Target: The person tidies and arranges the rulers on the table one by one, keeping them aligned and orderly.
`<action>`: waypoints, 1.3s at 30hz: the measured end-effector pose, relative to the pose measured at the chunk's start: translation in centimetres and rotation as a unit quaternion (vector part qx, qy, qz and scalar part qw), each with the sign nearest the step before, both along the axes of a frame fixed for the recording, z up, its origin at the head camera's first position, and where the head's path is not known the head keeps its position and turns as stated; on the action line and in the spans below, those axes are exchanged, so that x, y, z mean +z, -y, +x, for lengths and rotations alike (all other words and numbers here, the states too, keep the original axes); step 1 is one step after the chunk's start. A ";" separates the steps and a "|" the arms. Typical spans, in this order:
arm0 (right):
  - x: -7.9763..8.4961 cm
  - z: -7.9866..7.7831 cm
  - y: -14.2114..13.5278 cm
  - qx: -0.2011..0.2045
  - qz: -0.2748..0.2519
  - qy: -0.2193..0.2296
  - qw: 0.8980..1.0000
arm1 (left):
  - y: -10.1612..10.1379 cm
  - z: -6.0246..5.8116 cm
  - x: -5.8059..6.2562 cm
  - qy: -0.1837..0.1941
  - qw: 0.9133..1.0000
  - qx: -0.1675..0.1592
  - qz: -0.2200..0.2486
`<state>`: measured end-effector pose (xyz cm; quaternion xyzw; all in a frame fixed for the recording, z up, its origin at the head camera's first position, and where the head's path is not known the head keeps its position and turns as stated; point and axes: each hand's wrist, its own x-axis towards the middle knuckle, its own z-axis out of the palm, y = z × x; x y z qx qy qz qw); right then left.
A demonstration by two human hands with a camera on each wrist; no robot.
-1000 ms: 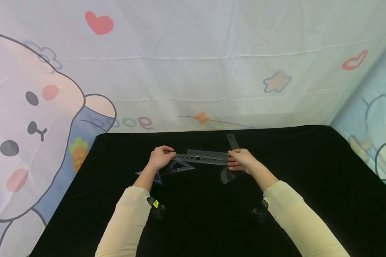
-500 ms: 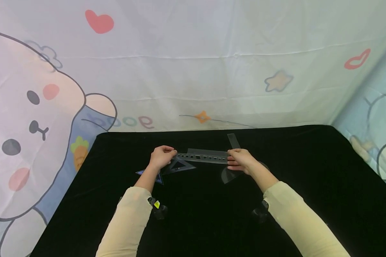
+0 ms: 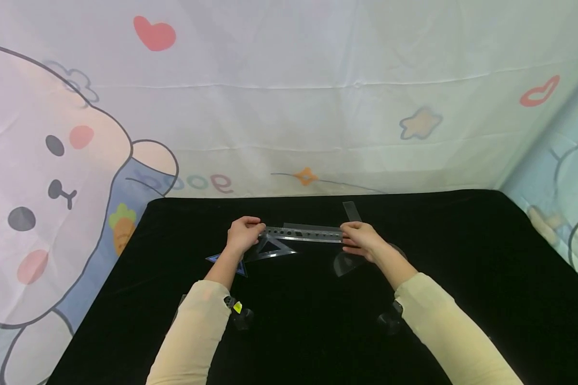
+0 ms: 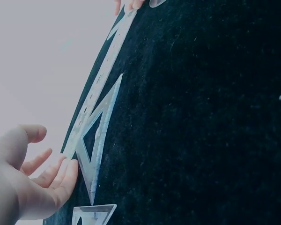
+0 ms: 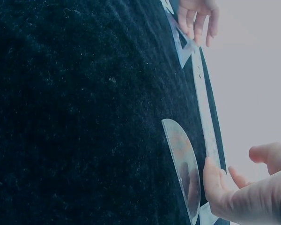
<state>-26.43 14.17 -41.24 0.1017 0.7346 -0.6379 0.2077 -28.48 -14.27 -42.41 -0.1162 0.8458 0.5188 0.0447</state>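
Observation:
A clear ruler with cut-out shapes [image 3: 303, 234] lies crosswise between both hands. My left hand [image 3: 243, 235] touches its left end with the fingertips; in the left wrist view its thumb stands apart from the fingers. My right hand [image 3: 363, 239] has its fingers at the other end, its thumb also raised away in the right wrist view. A clear set square [image 4: 97, 140] lies right beside the ruler near the left hand. Below the right hand is a clear protractor [image 5: 180, 159], partly hidden in the head view.
A blue-edged triangle [image 3: 241, 268] is partly behind the left forearm. Another clear strip [image 3: 351, 212] extends beyond the right hand. A black cloth [image 3: 313, 326] covers the table, and a printed curtain [image 3: 289, 107] hangs behind its far edge.
The ruler's near edge has shifted slightly away from me, and it now catches more light, as does the set square. Both hands keep nearly the same place.

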 end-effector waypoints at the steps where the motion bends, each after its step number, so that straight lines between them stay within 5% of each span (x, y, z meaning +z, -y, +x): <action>1: 0.0 0.0 0.0 -0.002 0.000 -0.002 1.000 | 0.0 0.0 0.0 -0.003 1.000 0.002 0.003; 14: 0.2 -0.4 0.3 -0.041 -0.004 -0.046 0.998 | -0.2 -0.5 0.6 -0.043 0.998 0.038 0.033; 25: 0.6 -0.4 0.7 -0.078 -0.023 -0.057 0.995 | -0.6 -0.4 1.2 -0.036 0.997 0.047 0.054; 32: 0.5 -0.6 0.5 -0.082 -0.032 -0.062 0.994 | -0.6 -0.3 1.4 -0.021 0.997 0.033 0.065; 39: 0.3 -0.7 0.5 -0.081 -0.025 -0.069 0.994 | -0.2 0.2 1.3 0.018 0.998 -0.020 0.065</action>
